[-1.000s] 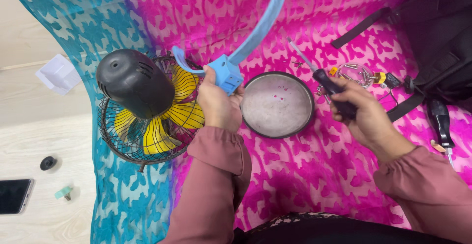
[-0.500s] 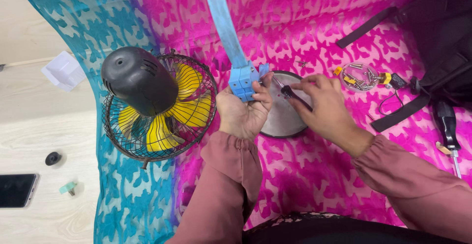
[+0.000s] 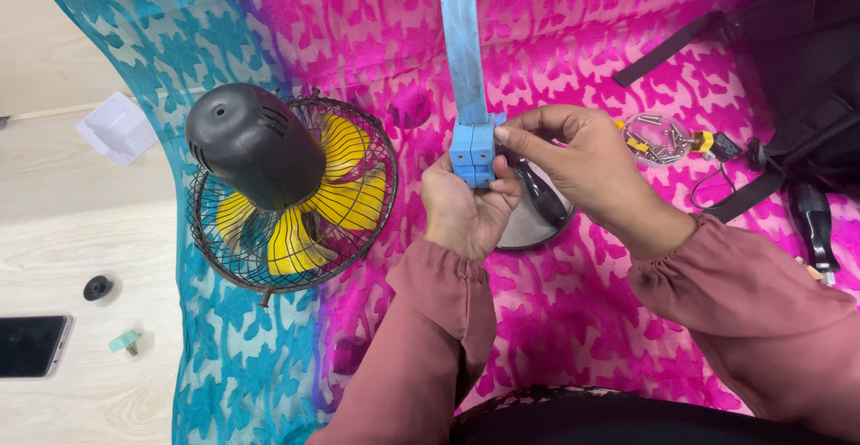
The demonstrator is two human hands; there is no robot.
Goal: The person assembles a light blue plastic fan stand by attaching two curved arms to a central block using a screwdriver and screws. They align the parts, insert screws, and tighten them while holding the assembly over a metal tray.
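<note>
While the left hand [image 3: 466, 212] wraps its fingers [image 3: 503, 187] firmly around the light blue plastic block [image 3: 472, 152] at the end of a long blue plastic arm [image 3: 462, 37], the right hand [image 3: 582, 172] pinches thumb and forefinger together at the block's right face. A black-handled screwdriver [image 3: 540, 196] is tucked under the right palm; whether the remaining right fingers clamp it cannot be told. The block sits at picture centre, raised above the cloth, with the blue arm running straight up out of view. Just behind both hands lies a round dark-rimmed metal dish [image 3: 537, 230], mostly hidden, its contents not visible. To the right, a small clear round container [image 3: 657, 138] holds loose silver screws, with small yellow parts beside it. Farther right lie a black bag with straps [image 3: 788, 77] and a second black-handled tool [image 3: 813, 223]. Left of the hands, a small fan with black motor housing, yellow blades and dark wire cage [image 3: 291, 198] lies face down on the pink and turquoise patterned cloth [image 3: 573, 319]. On the pale wooden floor [image 3: 72, 221] at far left are a white folded paper [image 3: 118, 129], a black round cap [image 3: 98, 287], a small green part [image 3: 125, 343] and a dark phone [image 3: 31, 345].
</note>
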